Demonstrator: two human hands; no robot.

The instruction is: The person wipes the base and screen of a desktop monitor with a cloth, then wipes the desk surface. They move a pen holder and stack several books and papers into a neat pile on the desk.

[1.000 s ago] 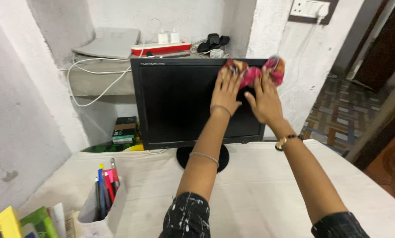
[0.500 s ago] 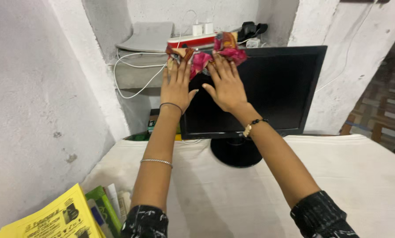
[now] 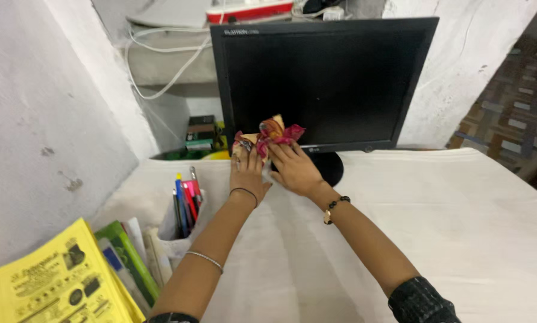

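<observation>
Dark black monitor [image 3: 322, 78] on table; yellow booklet [image 3: 53, 284] lower left.
</observation>
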